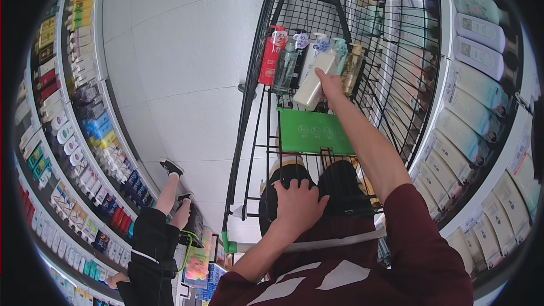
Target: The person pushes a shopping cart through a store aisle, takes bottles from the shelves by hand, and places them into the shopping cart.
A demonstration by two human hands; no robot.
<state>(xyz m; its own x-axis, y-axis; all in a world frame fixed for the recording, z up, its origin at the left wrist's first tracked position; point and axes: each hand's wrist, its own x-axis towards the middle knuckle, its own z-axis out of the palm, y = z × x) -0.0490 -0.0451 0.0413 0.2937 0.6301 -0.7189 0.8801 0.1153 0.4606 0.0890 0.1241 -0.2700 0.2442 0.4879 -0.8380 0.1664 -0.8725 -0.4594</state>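
My right hand [331,87] grips a cream-white bottle [316,80], tilted, above the child-seat end of a black wire shopping cart [250,93]. Around it stand pump bottles: a red one [268,60], a black one [301,55], a white one [313,53], a mint one [341,49] and an amber one [352,70]. A clear greenish bottle [284,68] stands in front of the red and black ones. Back upward, my left hand [297,202] lies over the cart's wire near my legs; its fingertips are bent out of sight, so its hold is unclear.
A green plastic panel [314,131] lies just below the bottles. The cart handle [335,240] crosses before my body. Shelves of bottles [480,44] run close along the right, packaged goods [91,106] along the left. A person in black [153,238] stands at lower left on the pale floor [182,63].
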